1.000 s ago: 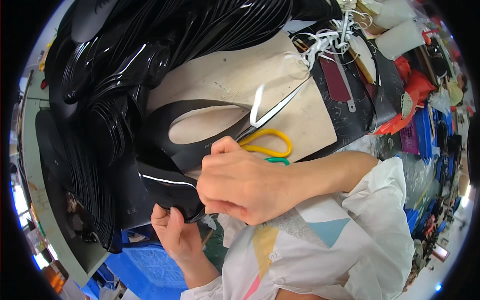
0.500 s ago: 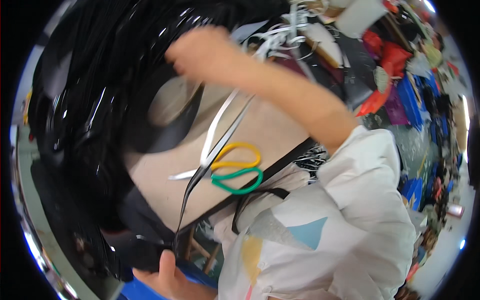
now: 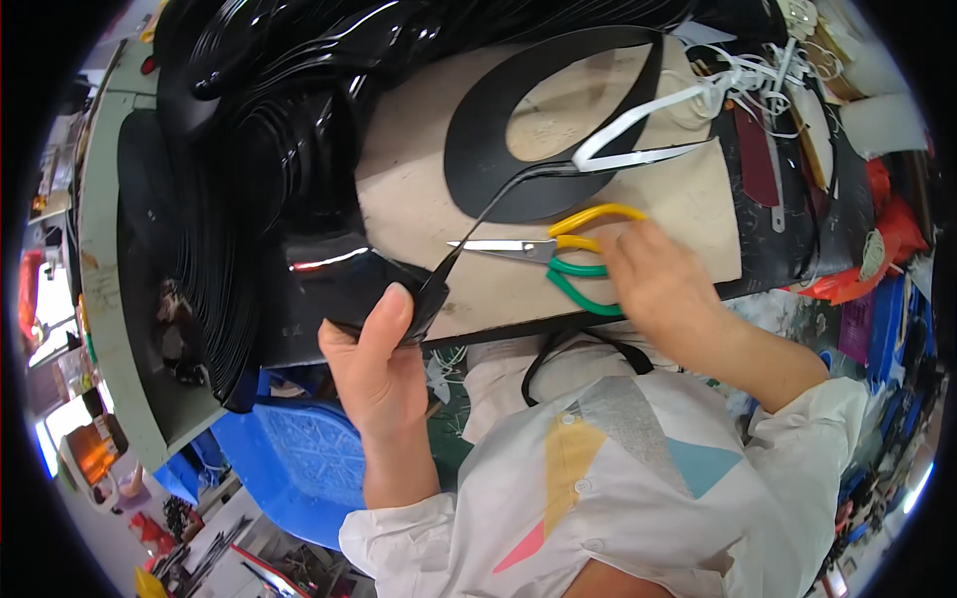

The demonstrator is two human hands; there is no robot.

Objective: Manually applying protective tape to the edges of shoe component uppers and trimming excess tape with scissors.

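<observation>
My left hand (image 3: pixel 384 364) grips a glossy black cut piece (image 3: pixel 349 284) at the near edge of the tan work board (image 3: pixel 429 199), thumb on top. My right hand (image 3: pixel 653 284) rests on the handles of scissors (image 3: pixel 558 254) with one yellow and one green loop; the blades lie flat on the board and point left. A black ring-shaped piece (image 3: pixel 498 149) lies on the board beyond the scissors. A thin black strip runs from the piece in my left hand toward the ring.
A big heap of glossy black cut pieces (image 3: pixel 259 120) fills the left and back of the table. White cords (image 3: pixel 738 85), dark red strips (image 3: pixel 758 159) and red cloth (image 3: pixel 887 239) lie at the right. A blue plastic stool (image 3: pixel 299 448) stands below the table edge.
My right hand came back from the far pile and dropped onto the scissors' handles. The black ring piece now lies flat on the board. My left hand rose to the table edge.
</observation>
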